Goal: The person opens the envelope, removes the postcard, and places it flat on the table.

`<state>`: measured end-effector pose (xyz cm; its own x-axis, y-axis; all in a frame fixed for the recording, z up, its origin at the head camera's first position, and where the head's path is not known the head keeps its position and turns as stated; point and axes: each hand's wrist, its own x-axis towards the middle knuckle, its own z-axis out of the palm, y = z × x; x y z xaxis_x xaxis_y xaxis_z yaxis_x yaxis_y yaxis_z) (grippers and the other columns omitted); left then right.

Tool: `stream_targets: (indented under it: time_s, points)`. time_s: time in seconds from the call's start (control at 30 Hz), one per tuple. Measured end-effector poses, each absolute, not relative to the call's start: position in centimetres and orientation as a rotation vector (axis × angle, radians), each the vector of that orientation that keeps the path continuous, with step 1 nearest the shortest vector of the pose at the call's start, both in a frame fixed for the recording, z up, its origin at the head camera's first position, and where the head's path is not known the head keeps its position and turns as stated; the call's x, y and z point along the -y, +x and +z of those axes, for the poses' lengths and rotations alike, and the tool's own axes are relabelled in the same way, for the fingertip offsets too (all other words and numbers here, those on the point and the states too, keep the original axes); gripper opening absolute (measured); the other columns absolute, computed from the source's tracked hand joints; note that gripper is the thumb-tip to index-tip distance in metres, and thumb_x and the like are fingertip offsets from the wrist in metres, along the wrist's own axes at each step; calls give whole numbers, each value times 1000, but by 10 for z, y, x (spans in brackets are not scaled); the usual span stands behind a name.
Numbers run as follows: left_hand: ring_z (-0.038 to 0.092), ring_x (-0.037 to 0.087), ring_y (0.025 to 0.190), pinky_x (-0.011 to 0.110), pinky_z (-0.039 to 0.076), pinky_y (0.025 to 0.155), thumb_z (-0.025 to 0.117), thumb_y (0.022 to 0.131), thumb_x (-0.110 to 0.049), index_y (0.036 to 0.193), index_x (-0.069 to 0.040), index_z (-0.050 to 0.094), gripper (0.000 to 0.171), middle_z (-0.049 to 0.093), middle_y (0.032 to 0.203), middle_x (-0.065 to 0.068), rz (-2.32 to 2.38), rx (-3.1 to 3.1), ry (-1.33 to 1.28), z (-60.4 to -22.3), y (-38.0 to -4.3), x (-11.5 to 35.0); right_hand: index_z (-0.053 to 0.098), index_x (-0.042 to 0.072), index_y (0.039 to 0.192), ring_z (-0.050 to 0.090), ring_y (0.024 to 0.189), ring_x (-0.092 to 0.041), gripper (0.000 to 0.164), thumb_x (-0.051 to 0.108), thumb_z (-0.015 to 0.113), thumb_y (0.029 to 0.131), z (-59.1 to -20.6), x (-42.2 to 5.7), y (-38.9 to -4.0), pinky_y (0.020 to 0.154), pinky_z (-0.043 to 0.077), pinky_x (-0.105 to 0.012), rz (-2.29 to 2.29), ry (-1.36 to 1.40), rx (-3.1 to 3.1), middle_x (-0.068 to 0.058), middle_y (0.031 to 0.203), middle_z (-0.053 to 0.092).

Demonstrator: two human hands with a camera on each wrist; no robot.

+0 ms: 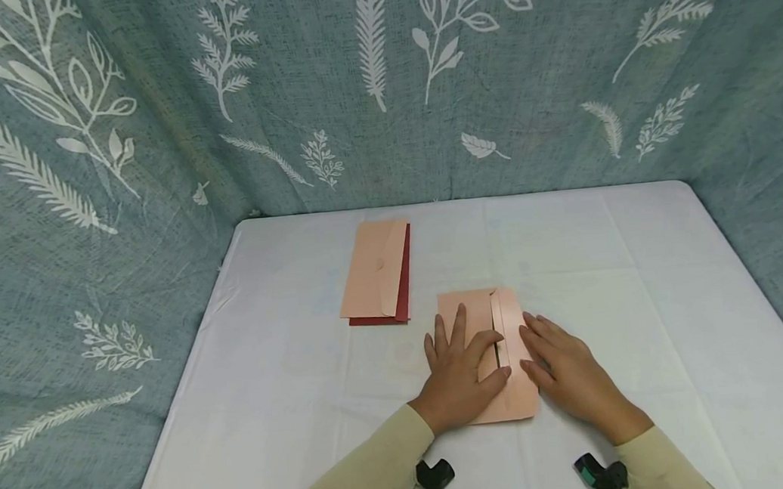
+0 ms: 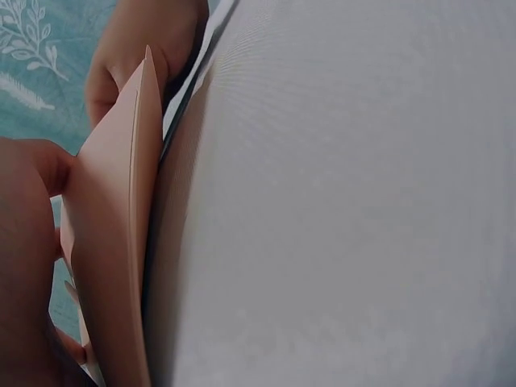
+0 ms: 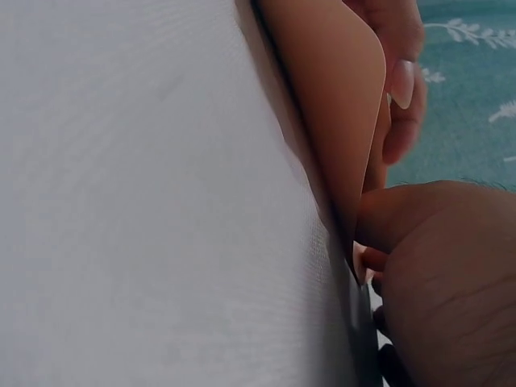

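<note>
A peach paper envelope (image 1: 517, 398) lies on the white table, with a long vertical flap and a narrow dark gap along the flap's edge. My left hand (image 1: 457, 376) rests on its left part with fingers spread, index finger and thumb reaching the flap. Along the envelope's right edge, my right hand (image 1: 574, 376) touches the paper with its thumb and fingertips. In the left wrist view the near end of the envelope (image 2: 109, 218) bulges up from the cloth. The right wrist view shows the right thumb (image 3: 391, 218) against the paper edge.
Farther back on the left lies another peach envelope (image 1: 373, 268) on top of a dark red one (image 1: 402, 281). A white cloth (image 1: 293, 403) covers the table. Teal leaf-print curtains (image 1: 324, 67) hang behind and at both sides. Black wrist devices (image 1: 435, 475) sit by the sleeves.
</note>
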<state>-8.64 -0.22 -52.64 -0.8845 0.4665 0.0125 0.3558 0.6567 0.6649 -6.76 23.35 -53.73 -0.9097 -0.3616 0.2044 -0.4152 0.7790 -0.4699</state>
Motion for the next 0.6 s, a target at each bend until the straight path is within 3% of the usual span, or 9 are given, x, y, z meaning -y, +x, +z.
stream_targets:
  time_s: [0.4, 0.6]
  points:
    - [-7, 57, 159, 81, 2, 117, 61, 105, -50, 147, -30, 57, 47, 6, 180, 18, 1042, -2712, 689, -527, -87, 2, 64, -3, 148, 44, 148, -48, 53, 17, 79, 101, -538, -234, -82, 111, 40, -70, 965, 634, 2761, -24, 165, 45]
    - [-8, 57, 159, 81, 2, 116, 62, 105, -49, 147, -29, 57, 47, 7, 180, 18, 1049, -2710, 691, -527, -87, 2, 65, -2, 147, 37, 154, -44, 59, 10, 87, 94, -533, -231, -91, 116, 34, -68, 937, 693, 2691, -17, 167, 46]
